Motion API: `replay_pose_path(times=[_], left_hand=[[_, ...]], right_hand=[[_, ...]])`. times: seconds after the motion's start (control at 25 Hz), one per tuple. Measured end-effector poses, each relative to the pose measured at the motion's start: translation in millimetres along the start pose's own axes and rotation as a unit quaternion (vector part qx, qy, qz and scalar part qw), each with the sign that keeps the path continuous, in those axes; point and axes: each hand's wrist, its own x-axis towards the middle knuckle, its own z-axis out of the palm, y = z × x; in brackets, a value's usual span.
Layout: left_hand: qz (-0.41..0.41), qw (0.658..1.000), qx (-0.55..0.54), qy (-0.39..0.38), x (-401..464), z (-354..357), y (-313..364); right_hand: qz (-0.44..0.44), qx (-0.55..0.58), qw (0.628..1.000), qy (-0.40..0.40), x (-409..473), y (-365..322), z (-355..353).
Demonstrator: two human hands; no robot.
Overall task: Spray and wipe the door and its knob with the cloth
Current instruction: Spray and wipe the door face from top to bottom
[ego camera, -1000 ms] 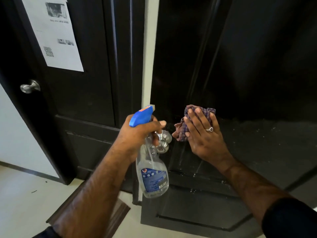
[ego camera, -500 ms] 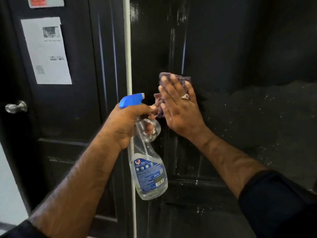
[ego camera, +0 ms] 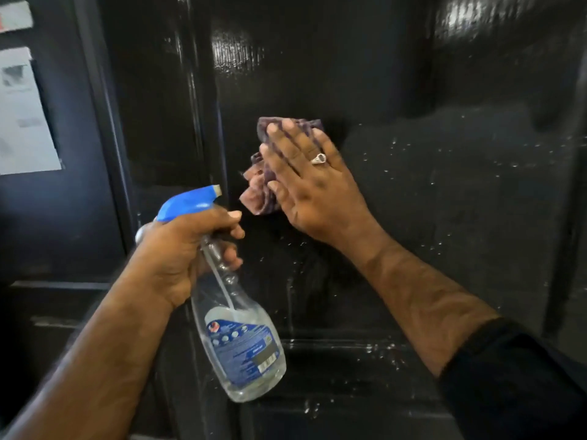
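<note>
We see a glossy black door (ego camera: 397, 74) filling most of the frame, smooth painted panels with raised moulding; the upper part shines with streaky highlights, the right centre looks duller and is speckled with small white droplets. More droplets and runs sit on the lower rail.

Centre of frame: our right hand (ego camera: 313, 188) lies flat on the door, fingers (ego camera: 286, 144) straight and slightly spread, pressing a crumpled purple-and-pink checked cloth (ego camera: 259, 185) against the panel. The cloth is soft woven fabric, bunched, sticking out above the fingertips and to the left of the palm. A silver ring (ego camera: 319, 158) sits on one finger. A dark sleeve (ego camera: 514, 382) covers the forearm at lower right.

Lower left of centre: our left hand (ego camera: 184, 252) grips the neck of a spray bottle (ego camera: 241, 338), fingers curled round it just under the blue plastic trigger head (ego camera: 190, 201), index finger extended forward over the top. The bottle is clear plastic, rounded at the base, with a blue printed label and some clear liquid inside, tilted with the base toward the lower right. The nozzle points toward the door, near the cloth but not touching.

The knob is hidden; we cannot tell where it is.

Far left edge: blurred white paper sheet (ego camera: 22, 115) on a second dark door (ego camera: 63, 217).
</note>
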Motion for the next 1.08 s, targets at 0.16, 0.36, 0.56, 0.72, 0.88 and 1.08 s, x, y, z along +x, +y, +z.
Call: replay_pose_path(times=[0.16, 0.36, 0.56, 0.72, 0.88, 1.08], left_hand=[[0.018, 1.0, 0.017, 0.019, -3, 31, 2], [0.039, 0.999, 0.021, 0.027, -4, 68, 8], [0.026, 1.0, 0.002, 0.01, -4, 74, 1], [0.021, 1.0, 0.01, 0.003, -2, 63, -3], [0.02, 1.0, -0.005, 0.012, 2, 20, -1], [0.025, 0.999, -0.012, -0.027, 8, -18, -2]], right_hand=[[0.348, -0.046, 0.932, 0.091, -23, 90, -32], [0.059, 0.009, 0.998, -0.01, -45, 46, -25], [0.267, -0.05, 0.96, 0.063, -79, 162, -55], [0.334, -0.048, 0.938, 0.083, -56, 103, -42], [0.2, 0.002, 0.979, 0.031, -21, -7, -4], [0.068, 0.014, 0.997, -0.028, 3, -76, 18]])
